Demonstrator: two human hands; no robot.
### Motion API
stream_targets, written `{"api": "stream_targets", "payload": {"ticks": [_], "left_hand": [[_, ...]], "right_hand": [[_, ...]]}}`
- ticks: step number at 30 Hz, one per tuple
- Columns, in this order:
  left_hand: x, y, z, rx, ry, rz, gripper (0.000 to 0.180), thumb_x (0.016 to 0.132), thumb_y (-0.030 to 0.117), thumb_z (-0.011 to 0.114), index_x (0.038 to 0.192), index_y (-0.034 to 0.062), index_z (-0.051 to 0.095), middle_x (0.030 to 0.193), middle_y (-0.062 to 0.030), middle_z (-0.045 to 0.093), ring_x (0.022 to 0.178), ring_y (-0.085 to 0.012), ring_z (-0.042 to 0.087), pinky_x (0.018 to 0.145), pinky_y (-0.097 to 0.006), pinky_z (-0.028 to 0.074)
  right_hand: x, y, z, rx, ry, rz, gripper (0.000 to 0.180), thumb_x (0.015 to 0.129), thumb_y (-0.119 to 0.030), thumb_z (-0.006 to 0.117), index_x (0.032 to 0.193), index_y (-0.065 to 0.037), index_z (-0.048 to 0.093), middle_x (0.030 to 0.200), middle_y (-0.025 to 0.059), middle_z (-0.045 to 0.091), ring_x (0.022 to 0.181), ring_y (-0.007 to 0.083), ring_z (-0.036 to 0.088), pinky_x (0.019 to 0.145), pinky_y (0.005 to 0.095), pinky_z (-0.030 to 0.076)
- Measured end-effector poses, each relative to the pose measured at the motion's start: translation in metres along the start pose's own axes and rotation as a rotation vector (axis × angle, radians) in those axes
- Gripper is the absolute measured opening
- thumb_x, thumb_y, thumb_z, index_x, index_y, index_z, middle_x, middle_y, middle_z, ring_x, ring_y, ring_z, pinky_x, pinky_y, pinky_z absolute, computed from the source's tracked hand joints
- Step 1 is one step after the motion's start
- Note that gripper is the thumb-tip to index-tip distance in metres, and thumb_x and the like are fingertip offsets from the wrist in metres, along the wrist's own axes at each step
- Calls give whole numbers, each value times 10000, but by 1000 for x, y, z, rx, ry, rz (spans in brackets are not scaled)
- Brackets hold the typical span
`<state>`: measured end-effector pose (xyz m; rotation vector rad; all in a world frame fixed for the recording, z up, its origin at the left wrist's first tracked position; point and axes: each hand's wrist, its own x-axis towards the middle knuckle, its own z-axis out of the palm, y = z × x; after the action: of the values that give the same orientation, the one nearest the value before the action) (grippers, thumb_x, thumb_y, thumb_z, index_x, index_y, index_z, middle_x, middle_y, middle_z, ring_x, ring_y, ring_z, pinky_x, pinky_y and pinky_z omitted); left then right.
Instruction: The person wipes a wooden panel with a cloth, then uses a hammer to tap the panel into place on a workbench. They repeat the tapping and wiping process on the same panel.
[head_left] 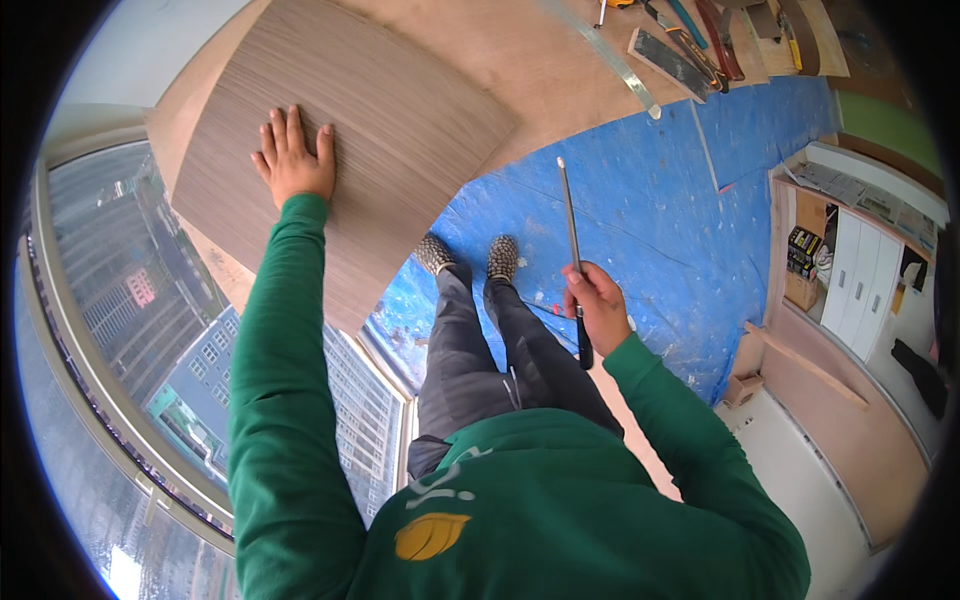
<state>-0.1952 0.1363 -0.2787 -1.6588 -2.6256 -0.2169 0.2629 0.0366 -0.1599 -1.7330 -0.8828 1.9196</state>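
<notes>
My left hand [297, 160] lies flat with spread fingers on a grey-brown wood-grain board [370, 110], holding nothing. The board rests on a lighter wooden worktop [545, 75] and juts past its near edge. To the right, apart from the board, my right hand [597, 305] is closed round a long thin file-like tool [571, 215] with a black handle. Its dark metal shaft points up and away over the floor, ending in a pale tip. The handle's lower end shows below my fingers.
On the worktop's far right lie a metal ruler [625, 75], a dark block [668, 62], pliers [695, 45] and other hand tools. Blue sheeting [650, 210] covers the floor. A window [130, 270] runs along my left; a white cabinet [860, 280] stands right.
</notes>
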Motion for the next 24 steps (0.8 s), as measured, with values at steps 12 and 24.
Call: {"api": "stream_targets", "payload": {"ticks": [12, 24], "left_hand": [[0, -4, 3, 16, 41, 26, 702, 1032, 617, 452, 1614, 232, 375, 1704, -76, 298, 1589, -304, 212, 1284, -545, 110], [0, -7, 4, 16, 32, 36, 699, 1033, 623, 438, 1614, 238, 378, 1704, -71, 301, 1590, -298, 211, 1282, -547, 112]], "right_hand": [[116, 15, 23, -386, 176, -515, 487, 1054, -93, 589, 1531, -73, 490, 894, 48, 624, 755, 139, 556, 716, 278, 488], [135, 26, 33, -564, 186, -788, 526, 1025, -33, 611, 1530, -160, 532, 789, 111, 559, 688, 237, 518, 695, 322, 491]]}}
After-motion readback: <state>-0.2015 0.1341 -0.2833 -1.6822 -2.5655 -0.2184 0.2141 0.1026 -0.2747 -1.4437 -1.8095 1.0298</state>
